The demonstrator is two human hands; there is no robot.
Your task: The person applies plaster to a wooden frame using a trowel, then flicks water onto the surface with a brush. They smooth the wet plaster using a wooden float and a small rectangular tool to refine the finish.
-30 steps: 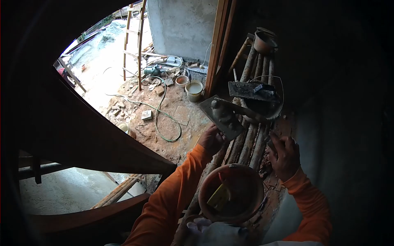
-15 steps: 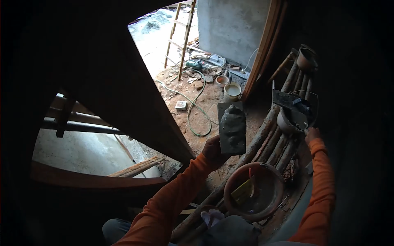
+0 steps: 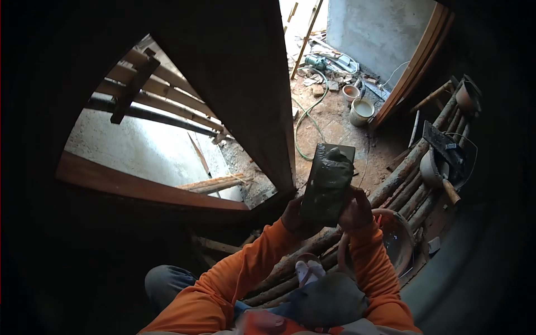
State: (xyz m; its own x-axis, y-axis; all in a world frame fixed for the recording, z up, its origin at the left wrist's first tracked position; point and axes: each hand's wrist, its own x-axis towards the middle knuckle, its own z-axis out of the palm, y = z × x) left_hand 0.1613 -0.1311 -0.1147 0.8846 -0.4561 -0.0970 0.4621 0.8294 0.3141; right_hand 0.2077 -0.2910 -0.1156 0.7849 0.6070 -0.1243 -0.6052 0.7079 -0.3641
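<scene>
A rectangular tile spread with wet grey mortar is held up in front of me, mortar side up. My left hand grips its lower left edge, fingers partly hidden beneath. At the lower right edge, my right hand is closed on the same tile. To the right, the wooden handle of a trowel sticks out from a mortar bowl resting on poles. A large round basin sits below my right forearm, partly covered by it.
Log poles form a platform running away to the right, with another bowl at its far end. A dark slanted beam stands left. Beyond lie a bucket, a green hose and rubble on the ground.
My right hand has left the trowel by the bowl and come over to the tile. The tile is now in both hands. The view has turned left and down.
</scene>
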